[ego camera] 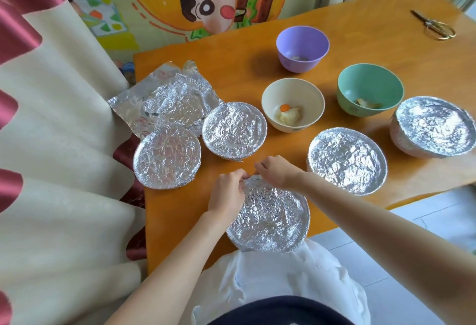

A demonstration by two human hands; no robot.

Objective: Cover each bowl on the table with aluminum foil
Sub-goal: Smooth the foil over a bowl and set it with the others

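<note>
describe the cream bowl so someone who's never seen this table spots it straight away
On the orange wooden table, look at the three uncovered round bowls near its middle. The cream bowl is the nearest of them, just right of a bowl covered in crinkled aluminium foil. Unlike the purple bowl and the green bowl, it holds pale food with an orange piece.

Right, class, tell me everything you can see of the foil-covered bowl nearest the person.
The nearest bowl is round and stands upright at the near edge of the wooden table, just in front of the person. Crinkled silver foil hides its whole top and folds down over the rim, so its colour and contents cannot be seen. At the far rim the fingers of the left hand and right hand pinch the foil edge. No other bowl touches it.
</note>
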